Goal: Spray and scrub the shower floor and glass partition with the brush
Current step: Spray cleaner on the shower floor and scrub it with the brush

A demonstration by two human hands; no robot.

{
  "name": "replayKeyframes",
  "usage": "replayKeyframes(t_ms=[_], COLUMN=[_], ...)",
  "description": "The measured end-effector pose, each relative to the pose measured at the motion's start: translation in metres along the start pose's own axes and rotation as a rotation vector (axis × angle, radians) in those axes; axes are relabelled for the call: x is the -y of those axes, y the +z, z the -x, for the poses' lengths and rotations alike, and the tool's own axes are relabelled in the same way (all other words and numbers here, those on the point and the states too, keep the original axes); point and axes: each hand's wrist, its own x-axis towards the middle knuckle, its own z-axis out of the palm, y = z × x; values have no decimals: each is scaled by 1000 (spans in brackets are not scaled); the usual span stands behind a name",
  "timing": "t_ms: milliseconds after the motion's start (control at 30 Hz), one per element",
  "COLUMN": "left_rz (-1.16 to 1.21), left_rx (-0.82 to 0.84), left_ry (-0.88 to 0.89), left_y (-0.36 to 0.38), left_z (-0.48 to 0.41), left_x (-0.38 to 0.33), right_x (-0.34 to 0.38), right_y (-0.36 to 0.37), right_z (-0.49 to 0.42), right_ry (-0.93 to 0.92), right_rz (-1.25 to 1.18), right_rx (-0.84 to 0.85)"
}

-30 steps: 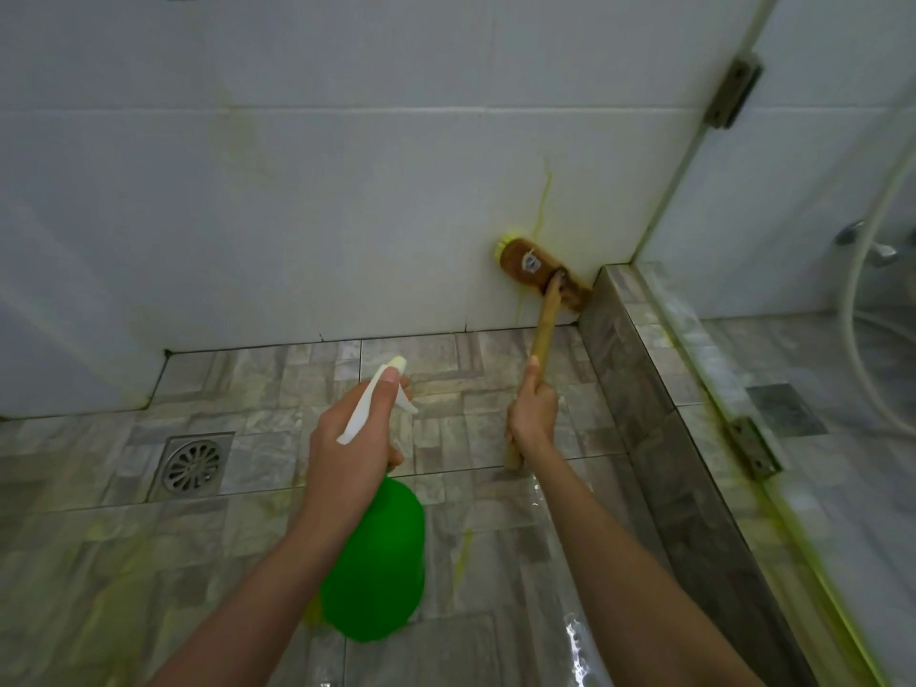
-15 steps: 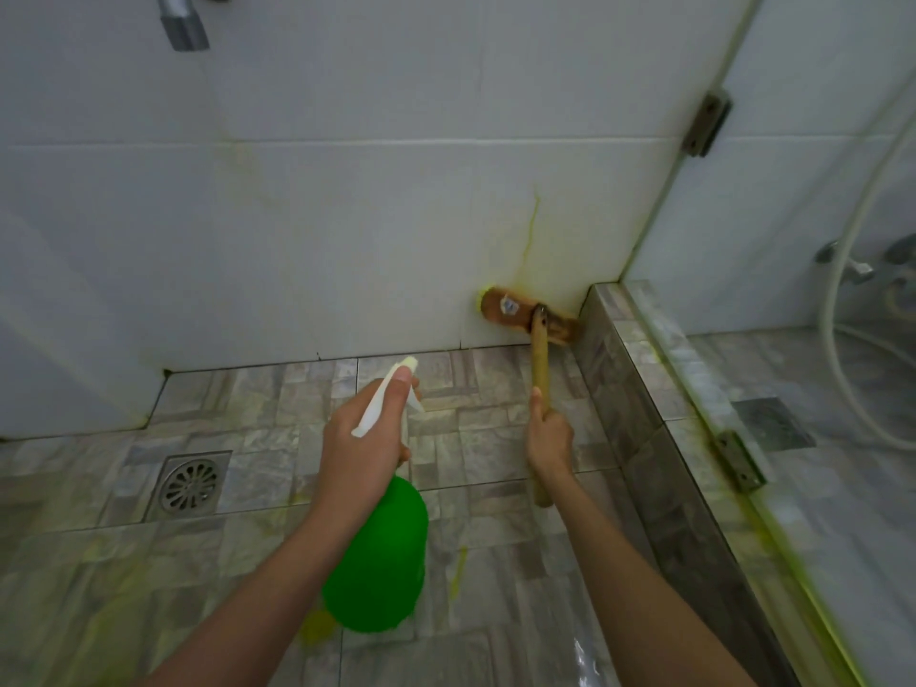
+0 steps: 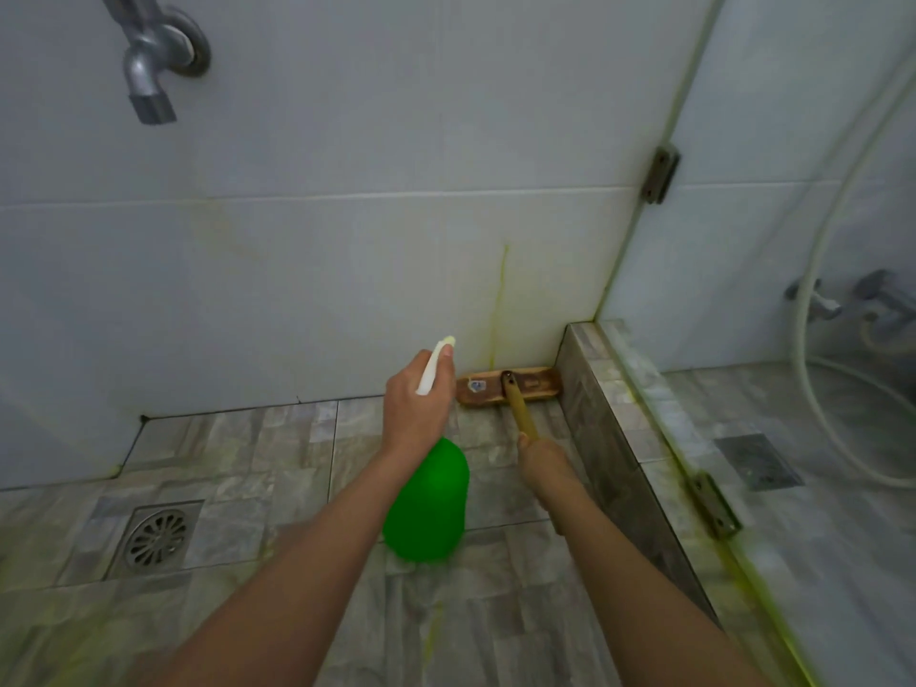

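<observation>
White wall tiles meet a shower floor [image 3: 277, 453] of grey stone-look tiles, wet and flecked with yellow-green cleaner. The left hand [image 3: 419, 406] is wrapped round the white trigger head of a green spray bottle [image 3: 429, 503], whose body hangs below the wrist, held off the floor. Just right of it, the right hand [image 3: 543, 461] is clenched on the wooden handle of the brush [image 3: 538, 384]. The brush head lies flat at the foot of the wall beyond both hands, and its right end butts against a low tiled curb [image 3: 612, 438].

That curb blocks the way to the right of the right hand and carries the glass partition [image 3: 773, 200], which is fixed by one metal hinge [image 3: 659, 175] high up and a second hinge [image 3: 714, 505] low down near the right forearm. Yellow-green residue runs along the base of the glass. Behind the glass are a pale shower hose [image 3: 813, 349] and a square drain [image 3: 758, 462]. A thin yellow-green streak [image 3: 500, 300] runs down the wall above the brush head. Far to the left of the left forearm sits a round-grated floor drain [image 3: 157, 538], and a metal tap [image 3: 153, 57] juts from the wall high above it.

A small sticker [image 3: 477, 385] sits on the brush head beside the left knuckles; its print is too small to read.
</observation>
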Motion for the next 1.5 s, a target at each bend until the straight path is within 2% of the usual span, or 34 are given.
replayKeyframes(t_ms=[100,300,467,600,800,967,1133,1500], left_rz=[28,-12,-92,-62,-94,-166,-202,-256], left_rx=[-88,-17,-42,-12,-73,-40,-76,-78], left_ry=[46,115,149,175,134,139,85,107], left_y=[13,20,23,25,29,32,34,35], left_z=[5,14,12,9,3,0,-1,-3], left_x=[1,11,7,2,-4,-8,-9,-10], right_x=[1,-2,-4,-5,-6,-6,-8,-10], right_y=[2,7,8,7,7,7,7,5], right_z=[-3,-5,-9,-11,-10,-10,-11,-12], right_ry=[8,6,12,19,26,36,36,29], right_rz=[-16,-14,-7,-2,-12,-42,-42,-49], right_rx=[2,-13,-1,4,12,21,17,29])
